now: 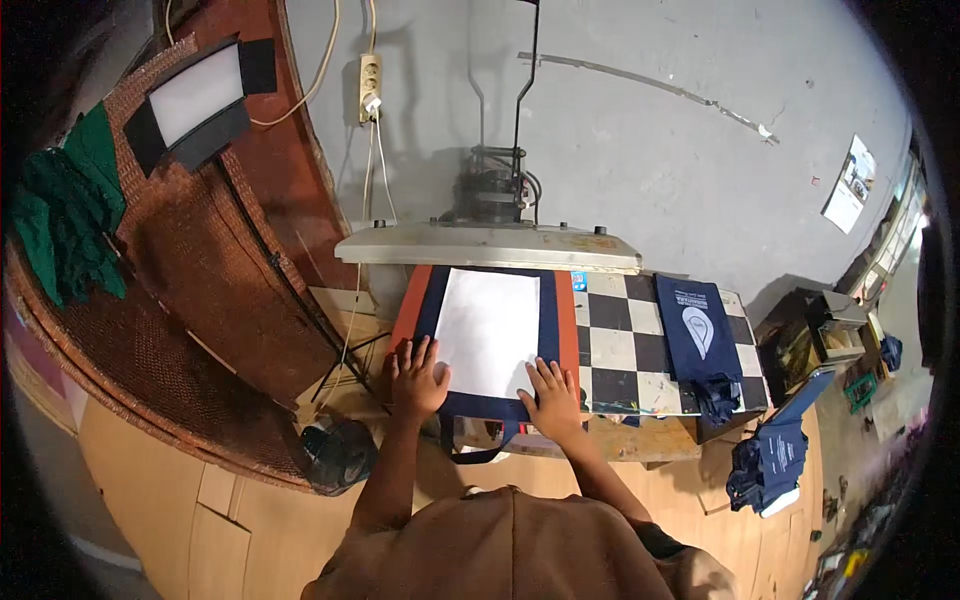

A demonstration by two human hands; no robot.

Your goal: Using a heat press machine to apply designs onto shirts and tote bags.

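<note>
A navy fabric bag (550, 315) lies flat on the orange pad (569, 300) of a heat press, its handle loop (480, 454) hanging over the near edge. On the bag rests a plain white sheet (489, 330). My left hand (420, 382) is palm down at the sheet's lower left corner, over the bag's edge and the pad. At the lower right corner my right hand (553, 396) presses flat the same way. Both hands have their fingers apart and grip nothing. Behind the sheet stands the press's raised upper platen (487, 246).
Right of the press, folded navy bags (697, 322) with a white print lie on a checkered tabletop (611, 341). More printed navy bags (780, 457) sit on a chair farther right. A lamp (196, 90) on a stand and a woven brown screen (202, 285) occupy the left.
</note>
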